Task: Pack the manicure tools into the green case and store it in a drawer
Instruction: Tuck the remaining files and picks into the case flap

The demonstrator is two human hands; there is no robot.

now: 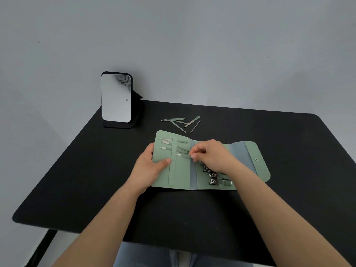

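Black surface (81,180) fills the lower view; its near edge is cut by both forearms, its right corner runs out of frame.

Green case (181,170) lies unfolded, flat, near the middle of the surface. Its snap flap (256,158) extends to the right. The case's middle panel is largely hidden under the right hand.

Standing mirror (116,98), upright on a dark base, sits behind and to the left of the case, well apart. The reflection is blurred, unreadable.

Left hand (149,166): thumb presses on the case's left panel, fingers go under the left edge, out of sight.

Right hand (210,155): over the case's centre, fingertips pinch a slim tool (183,155) lying across the elastic strap (173,160) on the left panel. Only its pale tip shows clearly.

Loose tools (183,122): a small scatter of thin metal pieces just behind the case, overlapping; count is hard to make out.

Nail clippers (212,175): three dark heads in the case's middle panel, near edge, partly covered by the right wrist.

Several tools (165,143) are already tucked under the strap, far end.
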